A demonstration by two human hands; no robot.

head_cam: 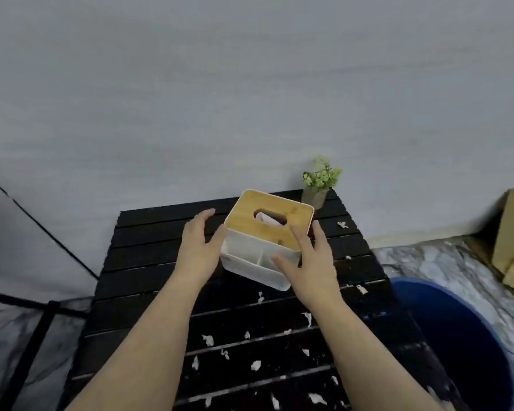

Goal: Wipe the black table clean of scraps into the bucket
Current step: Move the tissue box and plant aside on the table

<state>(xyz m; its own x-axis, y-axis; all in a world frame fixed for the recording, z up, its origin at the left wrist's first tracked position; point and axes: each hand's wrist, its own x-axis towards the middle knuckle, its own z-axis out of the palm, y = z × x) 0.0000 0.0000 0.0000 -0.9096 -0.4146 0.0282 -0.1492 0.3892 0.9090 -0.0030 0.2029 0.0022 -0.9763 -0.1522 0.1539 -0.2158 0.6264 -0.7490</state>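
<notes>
Tissue box position: the tissue box (266, 241) is located on the far half of the black table (149, 262), directly ahead of both hands and between them.
Tissue box long axis: the box is seen turned at an angle, its bamboo lid (272, 216) toward the far right corner and its open white compartments toward the person.
Nearer hand: the right hand (310, 256) is judged nearer, since it already overlaps the box; a tissue is visible in the lid slot (a likely wiping material, as a judgement only).
Left hand: the left hand (199, 244) is spread wide open, fingers extended, beside the box's left wall; contact at the thumb cannot be confirmed. Nothing is held.
Right hand: opened wide, fingers laid over the lid's near right corner and thumb across the compartment rim; a closed grasp is not shown.
Scraps: white paper scraps (255, 364) are scattered over the near half of the table, behind the hands.
Bucket: the blue bucket (469, 345) is placed on the floor just beside the table's right edge.
Plant: a small potted plant (318, 188) is set at the far right corner.
</notes>
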